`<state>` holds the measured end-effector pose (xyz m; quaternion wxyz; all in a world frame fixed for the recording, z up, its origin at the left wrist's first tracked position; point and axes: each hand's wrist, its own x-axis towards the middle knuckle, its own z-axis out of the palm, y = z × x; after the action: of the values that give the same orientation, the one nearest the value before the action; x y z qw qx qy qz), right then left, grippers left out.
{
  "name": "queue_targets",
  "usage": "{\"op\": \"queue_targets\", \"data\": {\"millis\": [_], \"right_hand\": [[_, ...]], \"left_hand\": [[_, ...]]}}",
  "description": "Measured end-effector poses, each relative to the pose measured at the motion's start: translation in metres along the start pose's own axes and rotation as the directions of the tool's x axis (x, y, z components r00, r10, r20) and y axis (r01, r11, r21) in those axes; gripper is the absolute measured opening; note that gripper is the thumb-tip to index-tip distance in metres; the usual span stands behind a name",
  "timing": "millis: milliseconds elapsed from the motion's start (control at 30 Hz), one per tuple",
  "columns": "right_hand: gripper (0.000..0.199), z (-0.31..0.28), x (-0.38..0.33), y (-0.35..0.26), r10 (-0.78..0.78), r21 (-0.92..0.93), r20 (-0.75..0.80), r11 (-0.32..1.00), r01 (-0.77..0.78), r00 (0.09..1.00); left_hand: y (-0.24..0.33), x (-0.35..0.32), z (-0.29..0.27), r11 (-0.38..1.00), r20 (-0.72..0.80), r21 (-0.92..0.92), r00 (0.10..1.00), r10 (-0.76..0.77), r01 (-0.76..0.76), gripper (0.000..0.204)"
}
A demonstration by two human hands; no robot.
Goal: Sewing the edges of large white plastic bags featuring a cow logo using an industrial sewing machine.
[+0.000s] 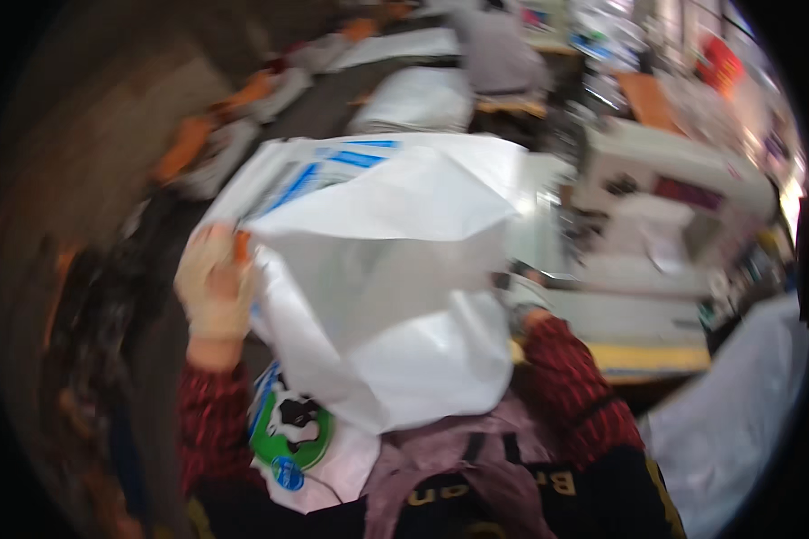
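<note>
a big white woven sack fills the middle of the view, held up off the lap between both arms. it spreads from the left hand across to the right, its far upper left part carrying blue stripes, its near lower edge hanging down over a purple apron. its long axis runs roughly from far left down to near right, though the blur makes this a loose reading.

beyond it, on the right, stands a pale sewing machine on a work table with a yellow front edge. more white sacks lie far off in the room, where another person sits.

near left, below the held sack, lies another sack with a green round print.

the left hand, in a pale glove, is closed on the sack's left edge, fingers curled over the fabric at about mid height. the right hand is mostly hidden behind the sack's right edge; it touches the fabric there, but i cannot tell whether its fingers are clenched or loose. both hands lie at the sack's sides, the left one plainly the clearer grip.
</note>
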<state>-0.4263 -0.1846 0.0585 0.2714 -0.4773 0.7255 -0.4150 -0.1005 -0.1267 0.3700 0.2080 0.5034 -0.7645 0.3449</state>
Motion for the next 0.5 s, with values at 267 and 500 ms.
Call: {"op": "queue_targets", "data": {"millis": [267,500], "right_hand": [[0.019,-0.051,-0.033,-0.059,-0.603,0.011,-0.324,0.768,0.640,0.729],[0.046,-0.109,-0.051,0.015,-0.382,0.405,-0.250,0.794,0.454,0.890]], "left_hand": [[0.168,0.007,0.080,0.821,0.442,-0.570,0.834,0.331,-0.024,0.047],[0.136,0.118,0.113,0.857,0.351,-0.471,0.936,-0.034,0.208,0.045]]}}
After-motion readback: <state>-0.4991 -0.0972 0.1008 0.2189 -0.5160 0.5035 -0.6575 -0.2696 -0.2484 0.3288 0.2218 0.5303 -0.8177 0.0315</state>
